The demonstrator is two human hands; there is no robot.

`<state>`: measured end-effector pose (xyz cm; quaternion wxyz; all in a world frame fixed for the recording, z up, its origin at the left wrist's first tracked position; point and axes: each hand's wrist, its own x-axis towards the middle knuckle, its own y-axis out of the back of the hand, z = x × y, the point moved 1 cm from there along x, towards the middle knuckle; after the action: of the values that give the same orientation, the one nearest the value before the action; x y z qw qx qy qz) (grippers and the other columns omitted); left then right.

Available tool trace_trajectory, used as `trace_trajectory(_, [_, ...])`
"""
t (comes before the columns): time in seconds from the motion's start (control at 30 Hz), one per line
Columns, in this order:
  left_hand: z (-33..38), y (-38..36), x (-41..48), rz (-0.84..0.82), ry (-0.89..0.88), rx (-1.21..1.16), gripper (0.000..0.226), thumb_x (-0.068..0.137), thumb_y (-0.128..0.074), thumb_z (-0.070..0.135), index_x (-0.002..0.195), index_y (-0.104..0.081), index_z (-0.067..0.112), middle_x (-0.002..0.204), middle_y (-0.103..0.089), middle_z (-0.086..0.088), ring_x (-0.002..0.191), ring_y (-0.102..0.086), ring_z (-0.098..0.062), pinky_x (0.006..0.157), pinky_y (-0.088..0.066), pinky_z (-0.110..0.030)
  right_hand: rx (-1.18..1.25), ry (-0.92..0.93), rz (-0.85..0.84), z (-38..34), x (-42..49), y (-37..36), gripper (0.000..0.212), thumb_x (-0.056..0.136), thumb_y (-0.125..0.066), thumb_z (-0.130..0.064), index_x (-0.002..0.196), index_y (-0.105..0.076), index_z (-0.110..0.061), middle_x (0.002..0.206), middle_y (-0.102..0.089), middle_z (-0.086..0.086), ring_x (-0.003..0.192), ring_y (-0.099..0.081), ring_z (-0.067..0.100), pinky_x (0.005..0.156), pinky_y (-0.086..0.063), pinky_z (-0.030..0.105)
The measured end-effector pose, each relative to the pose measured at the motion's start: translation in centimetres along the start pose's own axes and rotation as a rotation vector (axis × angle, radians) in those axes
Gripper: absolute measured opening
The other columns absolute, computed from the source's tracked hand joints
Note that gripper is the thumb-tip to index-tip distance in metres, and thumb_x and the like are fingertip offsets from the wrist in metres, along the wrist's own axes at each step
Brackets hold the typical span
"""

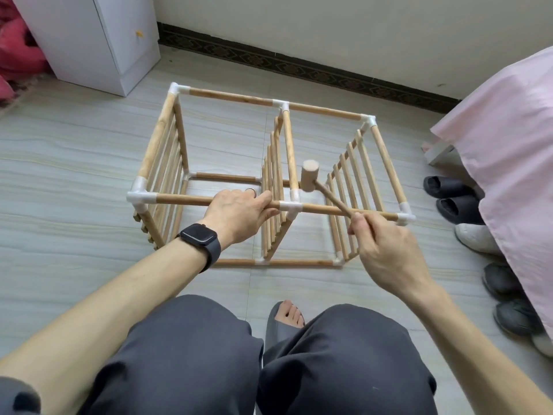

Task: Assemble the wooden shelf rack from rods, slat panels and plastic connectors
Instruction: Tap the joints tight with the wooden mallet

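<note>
The wooden shelf rack lies on its side on the tiled floor, its rods joined by white plastic connectors, with three slat panels standing upright inside it. My left hand grips the near top rod just left of the middle connector. My right hand holds a small wooden mallet by its handle. The mallet head hovers just above and behind that middle connector, beside the centre slat panel.
A white cabinet stands at the back left with red fabric beside it. A bed with a pink cover fills the right side, and several slippers lie along it. My knees and one foot are at the bottom.
</note>
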<state>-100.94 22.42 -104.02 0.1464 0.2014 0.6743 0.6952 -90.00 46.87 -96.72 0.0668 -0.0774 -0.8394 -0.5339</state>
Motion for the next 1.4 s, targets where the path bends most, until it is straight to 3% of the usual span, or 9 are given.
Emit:
trace_trajectory(0.13, [0.0,0.1,0.0,0.007,-0.005,-0.004,0.045,0.102,-0.018,0.06,0.115,-0.045,0.026,0.085,-0.051,0.001,0.071,-0.053,-0.024,0.062,-0.036,-0.036,0.288,0.083,0.325,-0.8,-1.3,0.4,0.03,0.109,-0.032,-0.038,0.092,-0.05,-0.021,0.055,-0.051,0.003,0.048,-0.052,0.013,0.04,-0.029,0.011])
trace_trajectory(0.3, [0.0,0.1,0.0,0.01,-0.012,-0.005,0.045,0.102,-0.017,0.06,0.114,-0.044,0.026,0.087,-0.055,0.0,0.071,-0.055,-0.022,0.062,-0.037,-0.036,-0.05,-0.003,-0.2,0.7,-2.8,-2.3,0.029,0.103,-0.029,-0.045,0.089,-0.046,-0.027,0.059,-0.054,-0.008,0.054,-0.055,0.017,0.051,-0.035,0.036])
trace_trajectory(0.43, [-0.1,-0.2,0.1,0.017,-0.008,0.005,0.047,0.101,-0.016,0.061,0.113,-0.044,0.025,0.083,-0.052,0.001,0.067,-0.051,-0.022,0.06,-0.035,-0.036,0.212,0.085,0.23,0.1,-2.7,-1.0,0.026,0.108,-0.035,-0.037,0.091,-0.05,-0.025,0.052,-0.047,-0.008,0.049,-0.054,0.008,0.046,-0.034,0.013])
trace_trajectory(0.57, [-0.1,-0.3,0.0,0.017,0.006,0.003,0.048,0.1,-0.015,0.062,0.112,-0.044,0.025,0.082,-0.049,0.001,0.067,-0.048,-0.022,0.06,-0.033,-0.036,-0.086,-0.013,-0.213,0.1,-2.0,-1.7,0.032,0.106,-0.029,-0.043,0.09,-0.047,-0.022,0.061,-0.055,-0.004,0.063,-0.061,0.03,0.056,-0.045,0.041])
trace_trajectory(0.7, [-0.1,-0.3,0.1,0.014,0.003,0.006,0.048,0.1,-0.014,0.062,0.111,-0.043,0.025,0.08,-0.048,0.002,0.065,-0.048,-0.021,0.059,-0.034,-0.036,0.164,0.081,0.215,-0.3,-2.2,-1.3,0.028,0.108,-0.031,-0.038,0.094,-0.05,-0.023,0.053,-0.048,-0.004,0.051,-0.053,0.017,0.045,-0.035,0.016])
trace_trajectory(0.83, [-0.1,-0.2,0.1,0.008,0.01,-0.006,0.047,0.1,-0.015,0.062,0.111,-0.043,0.026,0.08,-0.047,0.002,0.065,-0.047,-0.021,0.06,-0.034,-0.037,-0.112,-0.018,-0.213,0.1,-2.7,-2.6,0.034,0.104,-0.024,-0.048,0.092,-0.045,-0.025,0.062,-0.054,-0.007,0.058,-0.057,0.025,0.055,-0.047,0.04])
trace_trajectory(0.93, [-0.1,-0.3,0.1,-0.001,0.008,0.003,0.047,0.1,-0.014,0.062,0.111,-0.042,0.026,0.08,-0.048,0.002,0.064,-0.047,-0.019,0.06,-0.034,-0.036,0.081,0.012,0.105,0.2,-2.9,-2.2,0.035,0.106,-0.026,-0.047,0.093,-0.05,-0.024,0.056,-0.052,-0.008,0.051,-0.053,0.017,0.046,-0.039,0.032])
trace_trajectory(1.1, [-0.1,-0.1,0.0,0.012,0.005,0.008,0.047,0.1,-0.014,0.062,0.112,-0.042,0.026,0.078,-0.046,0.003,0.061,-0.044,-0.017,0.057,-0.031,-0.034,-0.122,-0.067,-0.187,0.4,-2.8,-2.2,0.045,0.099,-0.021,-0.056,0.092,-0.052,-0.024,0.064,-0.061,-0.003,0.059,-0.057,0.024,0.056,-0.047,0.043])
trace_trajectory(1.4, [0.0,0.0,0.0,0.012,0.006,0.009,0.046,0.1,-0.015,0.061,0.112,-0.044,0.027,0.079,-0.047,0.004,0.065,-0.05,-0.018,0.06,-0.034,-0.034,1.101,-0.253,-0.207,-1.0,1.0,1.2,0.027,0.09,-0.071,-0.017,0.116,-0.067,-0.02,0.093,-0.072,0.01,0.048,-0.046,0.012,0.047,-0.039,0.021])
